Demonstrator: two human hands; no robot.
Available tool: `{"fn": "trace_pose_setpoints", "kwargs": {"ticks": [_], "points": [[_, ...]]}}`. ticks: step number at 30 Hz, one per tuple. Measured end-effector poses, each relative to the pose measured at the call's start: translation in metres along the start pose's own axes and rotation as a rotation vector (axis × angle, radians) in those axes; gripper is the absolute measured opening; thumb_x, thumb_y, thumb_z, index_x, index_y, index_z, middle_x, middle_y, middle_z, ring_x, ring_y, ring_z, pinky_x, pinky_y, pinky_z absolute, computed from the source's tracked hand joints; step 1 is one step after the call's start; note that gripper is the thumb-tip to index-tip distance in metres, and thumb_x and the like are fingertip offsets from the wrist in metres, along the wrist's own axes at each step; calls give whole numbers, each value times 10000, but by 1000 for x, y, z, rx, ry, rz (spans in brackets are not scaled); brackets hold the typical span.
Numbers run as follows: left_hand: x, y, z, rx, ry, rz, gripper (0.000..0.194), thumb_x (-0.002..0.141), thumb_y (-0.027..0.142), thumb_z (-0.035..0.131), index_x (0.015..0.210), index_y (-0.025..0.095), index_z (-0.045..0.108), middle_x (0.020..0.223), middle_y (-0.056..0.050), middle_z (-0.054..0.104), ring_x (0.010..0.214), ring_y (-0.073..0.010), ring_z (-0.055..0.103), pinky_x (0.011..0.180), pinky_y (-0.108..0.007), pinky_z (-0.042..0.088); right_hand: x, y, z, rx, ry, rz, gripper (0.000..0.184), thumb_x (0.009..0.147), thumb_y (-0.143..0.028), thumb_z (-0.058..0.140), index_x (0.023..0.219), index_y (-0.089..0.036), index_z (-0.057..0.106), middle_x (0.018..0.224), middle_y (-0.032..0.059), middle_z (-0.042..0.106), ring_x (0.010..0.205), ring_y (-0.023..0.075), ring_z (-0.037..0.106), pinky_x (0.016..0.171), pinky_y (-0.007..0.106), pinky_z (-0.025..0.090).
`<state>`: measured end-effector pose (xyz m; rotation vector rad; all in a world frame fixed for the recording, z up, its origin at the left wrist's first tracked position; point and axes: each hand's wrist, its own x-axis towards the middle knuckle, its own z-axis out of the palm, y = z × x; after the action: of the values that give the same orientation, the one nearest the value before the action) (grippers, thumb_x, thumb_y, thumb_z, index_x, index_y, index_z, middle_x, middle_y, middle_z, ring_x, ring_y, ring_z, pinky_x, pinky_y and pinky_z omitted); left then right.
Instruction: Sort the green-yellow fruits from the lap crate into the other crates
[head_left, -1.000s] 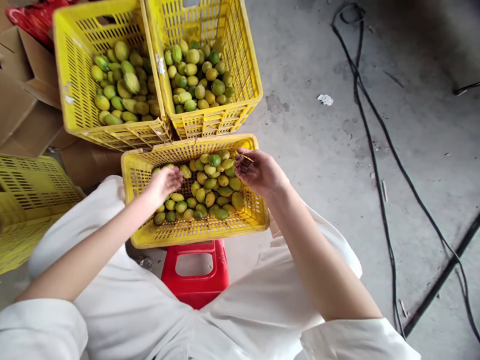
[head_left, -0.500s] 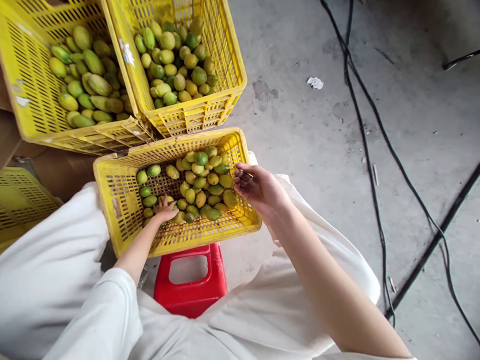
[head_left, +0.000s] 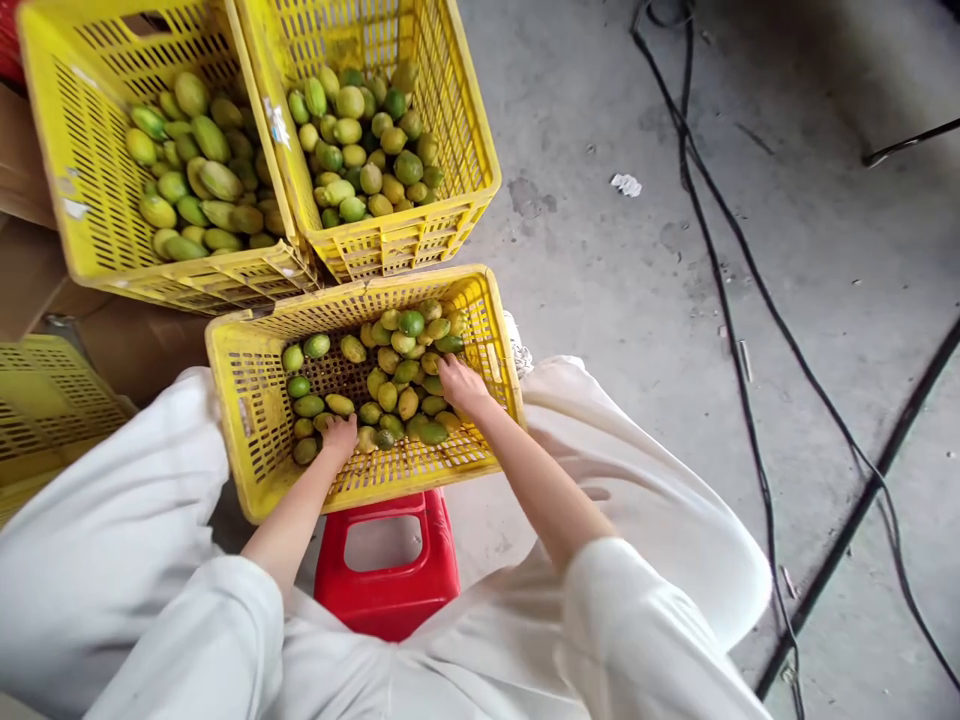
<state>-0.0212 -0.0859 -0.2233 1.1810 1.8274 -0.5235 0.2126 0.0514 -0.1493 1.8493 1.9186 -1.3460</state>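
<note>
Green and yellow lemons [head_left: 407,372] lie in a shallow yellow basket [head_left: 262,497] in front of me, most of them heaped on its right side. My left hand [head_left: 341,436] is low in the basket, its fingers curled down at a lemon [head_left: 322,421] in the smaller left group. Against the right edge of the heap is my right hand [head_left: 461,385], fingers bent down and pressed together. The back of this hand hides its fingertips and whatever may be in them.
Two deeper yellow crates of lemons, a left crate [head_left: 90,235] and a right crate [head_left: 476,110], stand beyond the basket. A red stool [head_left: 386,598] is below its near edge. Black cables [head_left: 724,265] cross the concrete floor, right of my leg.
My right hand has moved from above the basket's right rim down and left to the heap. The left hand's spread fingers have curled in. The view has shifted slightly.
</note>
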Motion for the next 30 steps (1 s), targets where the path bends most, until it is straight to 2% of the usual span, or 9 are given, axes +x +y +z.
{"fn": "trace_pose_setpoints", "kwargs": {"ticks": [5, 8, 10, 13, 16, 19, 22, 26, 30], "points": [[-13, -18, -20, -254, -85, 48, 389, 988, 389, 678, 1309, 171, 647, 1333, -122, 658, 1162, -261, 666, 983, -491, 585, 28, -4, 42, -129, -7, 14, 629, 885, -96, 626, 1501, -95, 499, 1684, 273, 335, 1466, 413, 429, 1175, 503, 359], [-18, -19, -38, -508, -37, 79, 252, 959, 341, 653, 1143, 173, 692, 1219, -120, 700, 1209, -298, 636, 1063, -491, 525, 36, -4, 46, -117, 1, 67, 650, 878, -110, 650, 1506, -105, 480, 1679, 341, 271, 1405, 445, 494, 1103, 535, 413], [-20, -13, -57, -708, -12, 110, 255, 942, 377, 586, 1088, 191, 683, 1167, -106, 719, 1198, -296, 641, 1027, -434, 540, 39, -3, 35, -51, -27, 65, 655, 812, -125, 733, 1437, -117, 536, 1561, 334, 452, 1294, 430, 585, 1050, 512, 457], [-25, 5, -99, -975, -50, 184, 372, 883, 482, 548, 1086, 199, 676, 1124, -101, 739, 1065, -261, 689, 864, -365, 585, 39, -5, 6, 129, -87, 7, 468, 769, -198, 782, 1214, -170, 640, 1148, 165, 715, 1056, 330, 672, 916, 405, 524], [-42, 27, -151, -1154, -111, 280, 415, 869, 509, 481, 1039, 194, 691, 1017, -109, 753, 949, -230, 707, 784, -324, 589, 28, -19, -23, 381, -145, -39, 229, 878, -404, 689, 952, -200, 618, 748, 30, 629, 665, 185, 578, 643, 307, 503], [-73, 46, -198, -1492, -213, 318, 400, 898, 463, 454, 1011, 155, 684, 828, -110, 724, 716, -207, 685, 595, -277, 552, 3, -47, -45, 649, -193, -76, 484, 934, -709, 469, 785, -249, 487, 569, -32, 434, 486, 123, 366, 449, 262, 363], [-112, 56, -226, -1654, -251, 289, 389, 951, 463, 443, 950, 142, 662, 725, -100, 696, 561, -177, 632, 514, -268, 537, -35, -81, -62, 964, -251, -139, 646, 789, -900, 461, 791, -254, 470, 623, -23, 465, 480, 113, 363, 398, 257, 358], [-155, 60, -232, -1668, -235, 290, 324, 957, 464, 528, 949, 158, 635, 739, -87, 702, 536, -160, 635, 421, -215, 487, -82, -112, -81, 1547, -370, -80, 574, 613, -681, 793, 887, -226, 574, 800, 59, 671, 680, 181, 622, 594, 311, 615], [-169, 61, -219, -1709, -174, 383, 273, 826, 340, 727, 1012, 172, 618, 874, -79, 733, 657, -161, 699, 507, -208, 554, -104, -113, -95, 1762, -150, -84, 347, 659, -406, 790, 864, -237, 567, 903, 56, 739, 672, 159, 639, 508, 245, 582]]}}
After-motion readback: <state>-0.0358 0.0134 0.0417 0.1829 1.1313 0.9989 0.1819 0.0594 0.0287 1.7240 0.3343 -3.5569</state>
